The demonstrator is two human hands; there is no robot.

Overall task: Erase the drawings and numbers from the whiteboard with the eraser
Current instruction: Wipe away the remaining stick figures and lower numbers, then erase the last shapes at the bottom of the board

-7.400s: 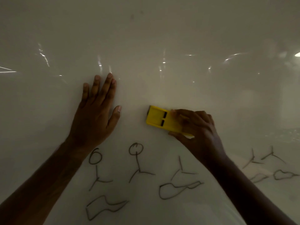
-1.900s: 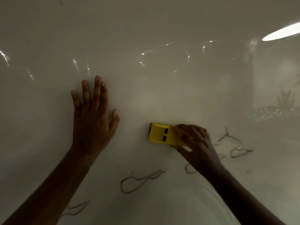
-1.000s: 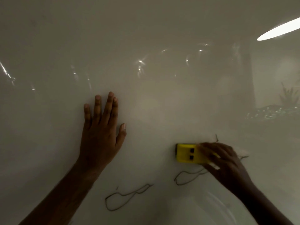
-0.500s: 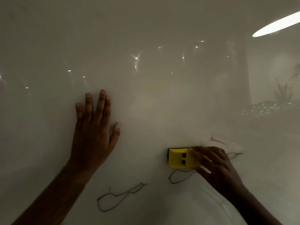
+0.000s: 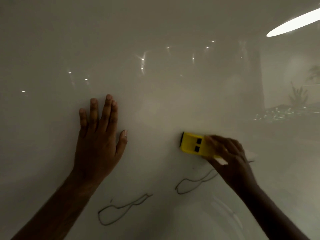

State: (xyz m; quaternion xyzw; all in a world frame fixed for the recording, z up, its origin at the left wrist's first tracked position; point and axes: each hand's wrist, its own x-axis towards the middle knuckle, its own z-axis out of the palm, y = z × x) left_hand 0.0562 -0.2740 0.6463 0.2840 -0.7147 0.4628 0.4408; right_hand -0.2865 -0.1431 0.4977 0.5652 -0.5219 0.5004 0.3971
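A glossy whiteboard (image 5: 155, 32) fills the view. My right hand (image 5: 230, 161) grips a yellow eraser (image 5: 194, 144) with two black squares, pressed flat on the board at centre right. My left hand (image 5: 98, 141) lies flat on the board to the left, fingers spread, holding nothing. Below the eraser a drawn outline (image 5: 192, 184) is partly hidden by my right wrist. A second drawn outline (image 5: 121, 210) sits lower, between my forearms. A short stroke (image 5: 251, 161) shows just right of my right hand.
The board reflects a bright ceiling light (image 5: 294, 23) at the top right and plants (image 5: 297, 96) at the right edge. Small light glints dot the upper middle. The board above both hands bears no marks.
My right hand has slid the eraser upward a little, away from the outline below it. The marks right of that hand have mostly gone. My left hand has stayed flat in place.
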